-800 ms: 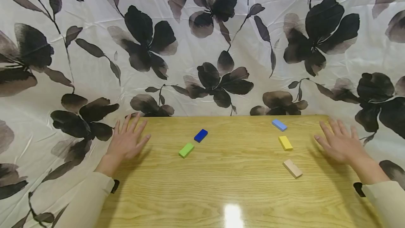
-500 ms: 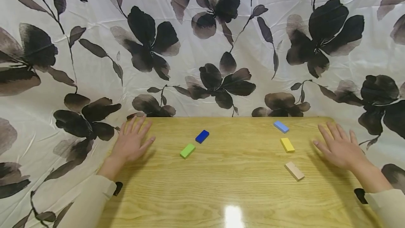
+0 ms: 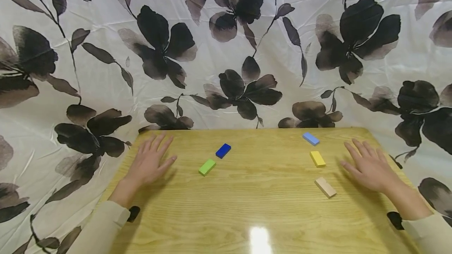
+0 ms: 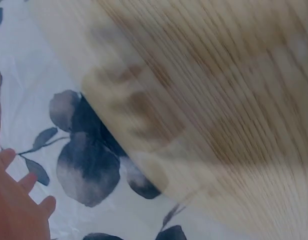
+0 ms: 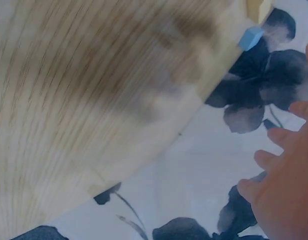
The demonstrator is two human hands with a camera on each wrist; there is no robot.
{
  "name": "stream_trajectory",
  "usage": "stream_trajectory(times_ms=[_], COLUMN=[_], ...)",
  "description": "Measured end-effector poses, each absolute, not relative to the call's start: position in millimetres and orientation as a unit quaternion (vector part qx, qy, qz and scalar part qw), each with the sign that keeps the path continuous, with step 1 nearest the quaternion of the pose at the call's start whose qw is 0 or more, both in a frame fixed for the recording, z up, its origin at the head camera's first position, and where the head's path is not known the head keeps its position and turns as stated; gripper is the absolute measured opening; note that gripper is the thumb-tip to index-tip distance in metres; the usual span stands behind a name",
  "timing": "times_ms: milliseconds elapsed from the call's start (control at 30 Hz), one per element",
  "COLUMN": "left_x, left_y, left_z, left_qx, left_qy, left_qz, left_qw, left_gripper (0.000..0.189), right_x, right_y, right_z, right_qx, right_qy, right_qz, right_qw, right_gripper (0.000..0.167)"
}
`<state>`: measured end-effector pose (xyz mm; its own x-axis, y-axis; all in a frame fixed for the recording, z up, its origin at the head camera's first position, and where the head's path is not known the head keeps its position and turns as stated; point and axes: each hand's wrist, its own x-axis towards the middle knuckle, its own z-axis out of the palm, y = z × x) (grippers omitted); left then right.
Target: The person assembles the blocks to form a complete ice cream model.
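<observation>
In the head view my left hand [image 3: 150,162] hovers over the table's left side, fingers spread, holding nothing. Nearest to it lies a green block [image 3: 207,167], with a dark blue block [image 3: 223,151] just beyond. Over the right side my right hand [image 3: 369,166] is likewise spread and holds nothing. To its left lie a yellow block [image 3: 318,159], a light blue block [image 3: 311,138] behind that, and a plain wooden block [image 3: 325,187] closer to me. The right wrist view catches the light blue block [image 5: 251,39] near the far table edge.
All blocks lie flat on a wood-grain table [image 3: 247,199]. A white cloth [image 3: 197,58] printed with dark flowers hangs behind it and extends along both sides. Black bands show at both wrists. A bright light reflection sits on the table's near part.
Both hands have shifted slightly inward toward the table's middle, the left to the right and the right to the left. The blocks lie as before; the head view sways a little.
</observation>
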<state>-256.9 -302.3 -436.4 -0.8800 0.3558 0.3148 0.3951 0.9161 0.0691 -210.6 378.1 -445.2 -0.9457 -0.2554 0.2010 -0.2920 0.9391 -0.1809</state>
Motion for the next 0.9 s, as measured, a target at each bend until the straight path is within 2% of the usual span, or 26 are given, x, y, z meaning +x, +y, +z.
stream_trajectory(times_ms=[400, 767, 900], left_x=[-246.3, -238.2, -237.8], left_y=[-285.2, -275.8, -272.4], left_z=[-436.3, -445.0, -443.8], left_qx=[-0.220, -0.214, -0.213], left_qy=[-0.954, -0.950, -0.947], left_qz=[-0.124, -0.184, -0.218], left_qw=[0.164, 0.132, 0.098], left_gripper=[0.070, 0.072, 0.073], right_x=[-197.0, -197.5, -200.9], right_y=[359.1, 350.5, 344.0], right_z=[-435.6, -446.5, -446.7], right_qx=[0.159, 0.176, 0.169], right_qy=[-0.974, -0.962, -0.960], right_qz=[0.144, 0.201, 0.221], right_qw=[0.069, 0.046, 0.024], right_gripper=[0.075, 0.071, 0.071])
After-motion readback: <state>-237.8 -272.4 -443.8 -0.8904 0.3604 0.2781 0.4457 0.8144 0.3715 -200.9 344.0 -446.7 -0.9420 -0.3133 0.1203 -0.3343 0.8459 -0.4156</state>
